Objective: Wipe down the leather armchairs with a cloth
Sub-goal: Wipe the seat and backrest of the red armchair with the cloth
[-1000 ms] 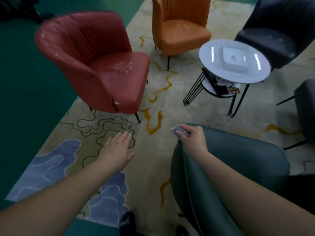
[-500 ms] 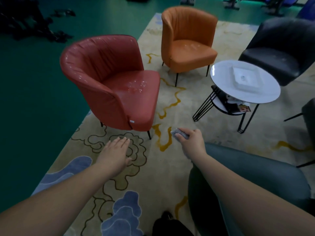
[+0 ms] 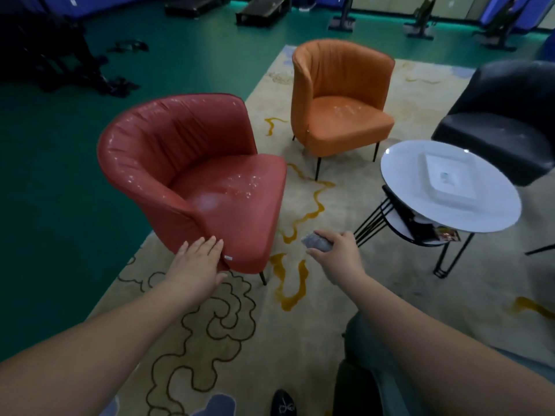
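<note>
From the head view, the left hand [image 3: 198, 262] reaches forward with straight fingers [image 3: 210, 246] lying side by side, their tips at the near front corner of the red armchair [image 3: 192, 175]; whether they touch the leather cannot be told. The right hand [image 3: 338, 259] curls its fingers [image 3: 318, 252] round a crumpled grey cloth [image 3: 315, 242], held above the rug [image 3: 270, 325] just right of the red armchair. Farther off stands an orange armchair [image 3: 342, 106], and a black armchair [image 3: 504, 121] sits at the far right behind a round white tabletop [image 3: 420, 205]. A grey-green armchair [image 3: 369, 340] shows at the near right, under the right forearm.
</note>
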`<action>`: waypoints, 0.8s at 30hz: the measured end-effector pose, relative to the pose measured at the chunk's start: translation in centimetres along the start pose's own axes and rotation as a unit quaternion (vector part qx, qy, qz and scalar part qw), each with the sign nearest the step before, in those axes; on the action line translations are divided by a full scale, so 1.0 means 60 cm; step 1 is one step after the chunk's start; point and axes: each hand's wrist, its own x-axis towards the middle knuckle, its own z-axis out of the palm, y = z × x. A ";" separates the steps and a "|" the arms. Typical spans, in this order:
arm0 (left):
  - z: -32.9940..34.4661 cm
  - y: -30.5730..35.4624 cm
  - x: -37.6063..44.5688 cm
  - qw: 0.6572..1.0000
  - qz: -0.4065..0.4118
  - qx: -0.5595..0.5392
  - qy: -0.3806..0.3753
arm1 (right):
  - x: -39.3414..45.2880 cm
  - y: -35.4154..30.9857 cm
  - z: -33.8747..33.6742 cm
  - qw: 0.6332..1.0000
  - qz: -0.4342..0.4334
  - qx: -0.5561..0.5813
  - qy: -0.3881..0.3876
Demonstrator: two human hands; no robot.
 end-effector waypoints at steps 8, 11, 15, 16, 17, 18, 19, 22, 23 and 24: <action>-0.039 -0.004 0.119 1.000 -0.007 -0.018 0.002 | 0.134 -0.012 -0.007 0.999 -0.025 -0.044 -0.007; -0.043 -0.015 0.168 1.000 -0.010 -0.020 -0.006 | 0.183 -0.018 0.009 0.999 -0.017 -0.048 -0.018; -0.036 -0.041 0.250 0.999 -0.015 -0.031 -0.009 | 0.258 -0.036 0.034 0.998 -0.016 -0.055 -0.024; -0.033 -0.049 0.271 0.999 -0.015 -0.030 -0.013 | 0.279 -0.040 0.041 0.998 -0.015 -0.060 -0.026; -0.031 -0.057 0.293 0.999 -0.014 -0.029 -0.018 | 0.301 -0.044 0.047 0.998 -0.016 -0.063 -0.027; -0.030 -0.066 0.316 0.999 -0.013 -0.032 -0.020 | 0.326 -0.049 0.053 0.997 -0.018 -0.066 -0.025; -0.029 -0.076 0.338 0.999 -0.014 -0.036 -0.023 | 0.352 -0.056 0.059 0.997 -0.018 -0.069 -0.024; -0.039 -0.117 0.401 0.999 -0.019 -0.043 -0.026 | 0.438 -0.082 0.073 0.996 -0.016 -0.081 -0.028; -0.045 -0.133 0.419 0.998 -0.024 -0.044 -0.030 | 0.463 -0.092 0.078 0.996 -0.017 -0.083 -0.031; -0.050 -0.150 0.436 0.998 -0.031 -0.042 -0.033 | 0.486 -0.101 0.084 0.996 -0.018 -0.078 -0.031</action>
